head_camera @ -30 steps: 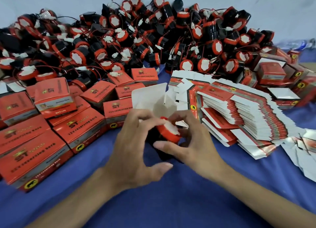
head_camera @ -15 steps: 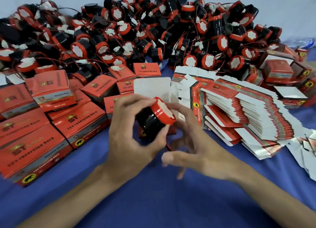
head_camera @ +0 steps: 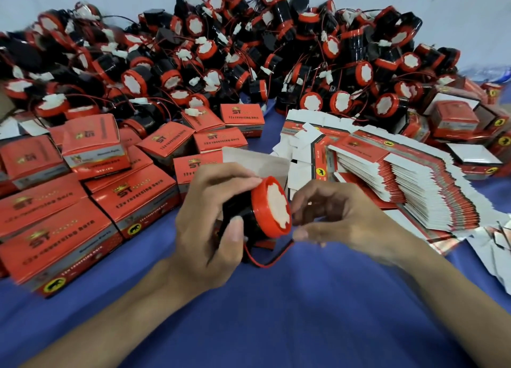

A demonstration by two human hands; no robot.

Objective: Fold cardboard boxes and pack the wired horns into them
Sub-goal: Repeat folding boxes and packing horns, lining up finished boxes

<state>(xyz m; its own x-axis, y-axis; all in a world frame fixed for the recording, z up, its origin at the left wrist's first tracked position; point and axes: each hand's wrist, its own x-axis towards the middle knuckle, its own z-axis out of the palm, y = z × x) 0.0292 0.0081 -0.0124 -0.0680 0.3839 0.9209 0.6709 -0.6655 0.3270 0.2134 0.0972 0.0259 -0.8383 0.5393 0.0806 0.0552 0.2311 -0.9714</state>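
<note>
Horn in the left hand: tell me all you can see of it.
The horn is a short black cylinder, plastic-looking, with a flared red rim around a ragged-edged white face. It is tilted, face up and rightward, above the blue cloth. The left hand grips its black body. A thin red wire loops out beneath. Fingertips of the right hand are at the rim; contact is unclear.

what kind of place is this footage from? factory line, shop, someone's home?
Probably a small hand-packing station, not an automated line: a heap of loose wired horns at the back, a stack of flat cartons at right and folded red boxes at left, all on a blue cloth.
</note>
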